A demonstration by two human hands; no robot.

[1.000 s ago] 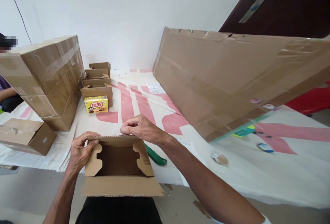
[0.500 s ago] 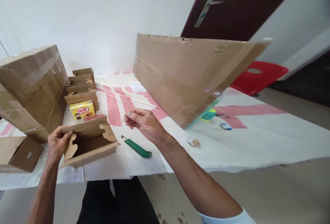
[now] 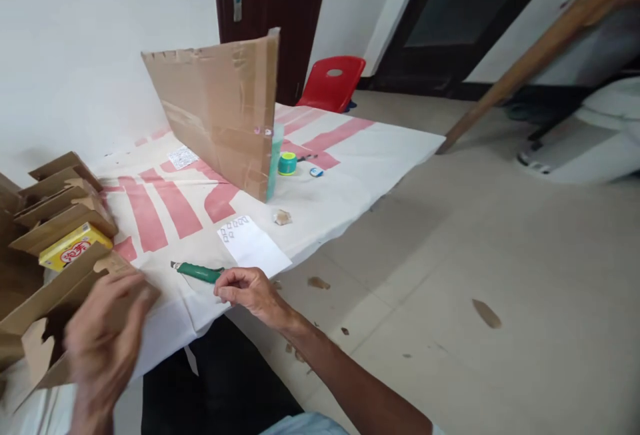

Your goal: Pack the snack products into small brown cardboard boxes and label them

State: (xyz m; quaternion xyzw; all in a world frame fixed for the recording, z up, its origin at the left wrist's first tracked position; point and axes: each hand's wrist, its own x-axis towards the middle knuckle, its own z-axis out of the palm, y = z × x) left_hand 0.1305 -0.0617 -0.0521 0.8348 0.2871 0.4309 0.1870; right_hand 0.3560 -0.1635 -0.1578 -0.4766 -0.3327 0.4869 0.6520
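My left hand (image 3: 105,335), blurred, is raised in front of an open cardboard box (image 3: 55,288), its thumb and fingers apart with nothing seen between them. The box has notched flaps and is partly hidden by that hand. My right hand (image 3: 250,291) is pinched close by the table's front edge; whatever its fingertips hold is hidden. Just beside those fingers lies a green utility knife (image 3: 197,271), blade end pointing left. A yellow snack box (image 3: 75,246) leans behind the open box.
More open cartons (image 3: 65,188) stand in a row at the left. A large cardboard panel (image 3: 220,108) stands on the table. A paper sheet (image 3: 260,248), a tape roll (image 3: 287,163) and a clear-wrapped lump (image 3: 283,217) lie rightward. Cardboard scraps (image 3: 485,313) litter the floor.
The view has swung right, showing more floor and the paper sheet. My left hand has let go of the box's flap. My right hand has come down beside the knife's handle end.
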